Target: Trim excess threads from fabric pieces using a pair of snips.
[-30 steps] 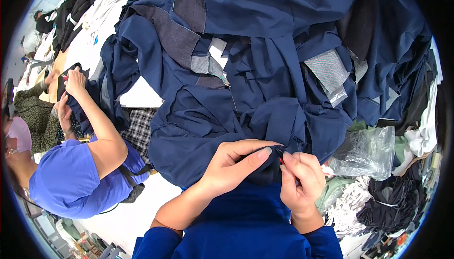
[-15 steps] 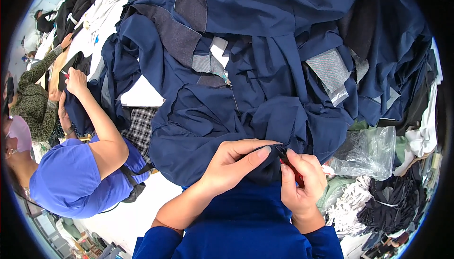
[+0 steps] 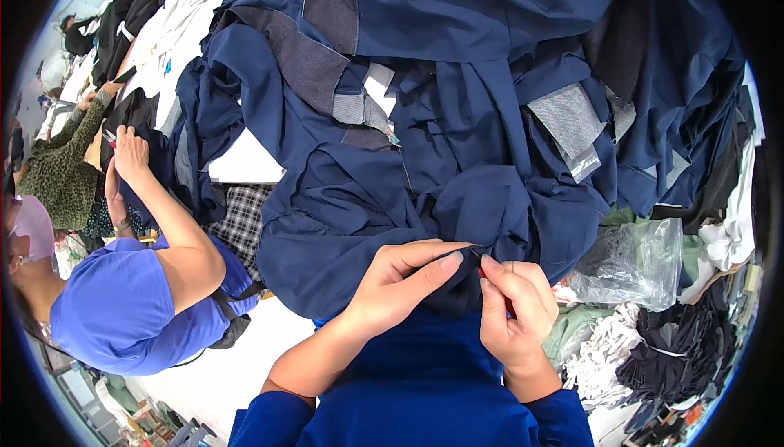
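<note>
A navy garment [image 3: 359, 202] lies bunched in front of me. My left hand [image 3: 400, 284] pinches a dark edge of it between thumb and fingers. Close beside it, my right hand [image 3: 520, 304] is closed on small red-handled thread snips [image 3: 482, 272]. Only bits of red show between the fingers, and the blades are mostly hidden at the cloth edge. The fingertips of both hands nearly meet there.
More navy cloth with grey pocket pieces [image 3: 569, 120] is heaped beyond. A clear plastic bag [image 3: 641, 263], white strips [image 3: 604, 349] and a tied dark bundle [image 3: 674, 345] lie at right. On the left, a co-worker in a blue shirt [image 3: 122, 308] handles dark cloth.
My right hand has shifted slightly left, toward the pinched edge, and the snips are more covered by its fingers. My left hand is nearly still. The co-workers' hands at left have moved.
</note>
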{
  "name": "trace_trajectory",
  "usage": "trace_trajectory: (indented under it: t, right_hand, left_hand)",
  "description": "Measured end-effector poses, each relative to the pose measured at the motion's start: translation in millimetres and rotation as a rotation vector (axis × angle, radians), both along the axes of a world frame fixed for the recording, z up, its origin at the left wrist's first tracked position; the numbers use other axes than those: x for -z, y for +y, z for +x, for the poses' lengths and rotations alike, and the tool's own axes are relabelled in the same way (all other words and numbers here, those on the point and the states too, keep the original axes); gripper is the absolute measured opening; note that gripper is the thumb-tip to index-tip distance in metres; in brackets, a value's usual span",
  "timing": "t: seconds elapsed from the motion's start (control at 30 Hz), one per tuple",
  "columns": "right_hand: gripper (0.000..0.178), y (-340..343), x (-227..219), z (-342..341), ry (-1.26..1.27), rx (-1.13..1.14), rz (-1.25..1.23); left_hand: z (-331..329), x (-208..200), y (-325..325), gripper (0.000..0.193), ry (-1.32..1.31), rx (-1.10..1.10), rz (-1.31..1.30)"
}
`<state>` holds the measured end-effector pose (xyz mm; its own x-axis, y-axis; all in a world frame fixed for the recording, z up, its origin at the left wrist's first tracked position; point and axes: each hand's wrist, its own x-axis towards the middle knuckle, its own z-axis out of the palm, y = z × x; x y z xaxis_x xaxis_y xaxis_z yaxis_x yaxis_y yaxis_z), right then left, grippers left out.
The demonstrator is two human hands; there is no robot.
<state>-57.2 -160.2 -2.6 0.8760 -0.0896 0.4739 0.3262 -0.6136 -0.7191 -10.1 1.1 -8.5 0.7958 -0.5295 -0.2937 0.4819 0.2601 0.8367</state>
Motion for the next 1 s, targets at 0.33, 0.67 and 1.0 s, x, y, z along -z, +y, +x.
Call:
trace_trajectory:
  t: [0.33,0.67,1.0]
  right_hand:
    - [0.023,-1,0,-1,0.001,-0.016,0.054]
    - [0.074,-17,1,-10,0.362,-0.052,0.883]
    - [0.011,-12,4,-2,0.516,-0.047,0.801]
  left_hand:
    - [-1,1,0,0.025,-0.033,0.014,0.024]
    - [-1,-4,2,0.022,-0.015,0.022,0.092]
    - [-3,-3,4,0.021,-0.074,0.08,0.095]
